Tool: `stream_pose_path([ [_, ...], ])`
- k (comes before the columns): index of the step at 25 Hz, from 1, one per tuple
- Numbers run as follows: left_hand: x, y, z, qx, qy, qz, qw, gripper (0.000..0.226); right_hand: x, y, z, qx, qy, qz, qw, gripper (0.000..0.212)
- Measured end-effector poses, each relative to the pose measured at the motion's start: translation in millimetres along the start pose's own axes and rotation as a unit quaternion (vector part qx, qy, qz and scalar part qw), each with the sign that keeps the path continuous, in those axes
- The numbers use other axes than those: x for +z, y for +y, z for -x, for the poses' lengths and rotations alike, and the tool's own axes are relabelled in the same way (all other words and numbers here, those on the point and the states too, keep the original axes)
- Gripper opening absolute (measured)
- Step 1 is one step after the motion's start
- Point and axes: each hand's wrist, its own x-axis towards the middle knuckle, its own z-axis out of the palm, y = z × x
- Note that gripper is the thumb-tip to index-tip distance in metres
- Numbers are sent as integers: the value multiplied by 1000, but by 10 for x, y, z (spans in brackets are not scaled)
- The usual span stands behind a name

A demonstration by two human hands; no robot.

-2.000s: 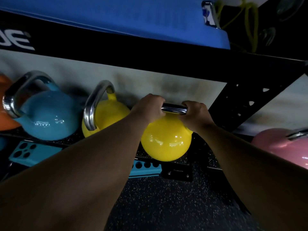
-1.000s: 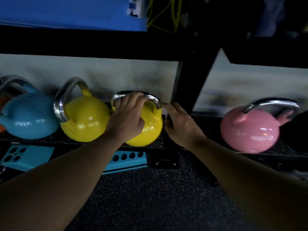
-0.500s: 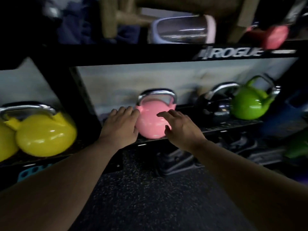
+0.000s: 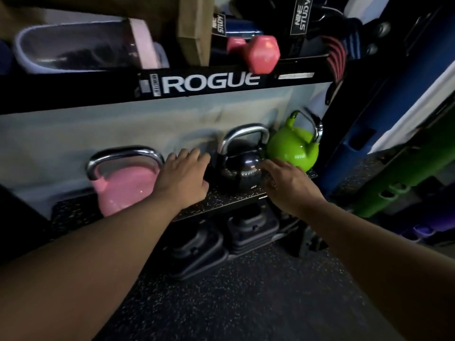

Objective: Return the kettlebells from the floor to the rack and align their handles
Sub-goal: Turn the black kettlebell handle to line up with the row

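Three kettlebells stand on the rack's speckled shelf [image 4: 221, 201]: a pink kettlebell [image 4: 123, 185] at left, a black kettlebell [image 4: 240, 166] in the middle and a green kettlebell [image 4: 293, 148] at right, its handle turned at an angle. My left hand [image 4: 182, 178] hovers between the pink and black ones, fingers apart, holding nothing. My right hand [image 4: 288, 183] reaches toward the black kettlebell's right side, fingers spread; whether the fingertips touch it is unclear.
Above, the black ROGUE crossbar [image 4: 211, 83] carries a shelf with a pink dumbbell [image 4: 261, 54] and a clear tub [image 4: 81, 48]. Black plate weights [image 4: 221, 242] lie under the shelf. A blue upright [image 4: 384, 99] and green tubes [image 4: 403, 183] stand at right. Speckled floor lies below.
The view has swung right from the yellow kettlebells, which both hands released. Both hands moved past the pink kettlebell and now flank the black one.
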Motion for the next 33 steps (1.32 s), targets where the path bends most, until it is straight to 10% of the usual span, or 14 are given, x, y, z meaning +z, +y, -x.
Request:
stream_pose_path([
  [10, 584, 373, -1541, -144, -33, 186, 971, 55, 403, 833, -1426, 54, -3, -14, 998, 55],
  [23, 840, 644, -2039, -346, -42, 491, 798, 78, 684, 1140, -1844, 98, -12, -181, 979, 57],
  [28, 984, 1056, -2013, -408, 50, 560, 719, 81, 761, 1289, -1683, 164, -70, -466, 867, 32],
  [33, 923, 815, -2175, -356, 32, 592, 722, 63, 861, 1144, -1640, 173, -55, -545, 819, 29],
])
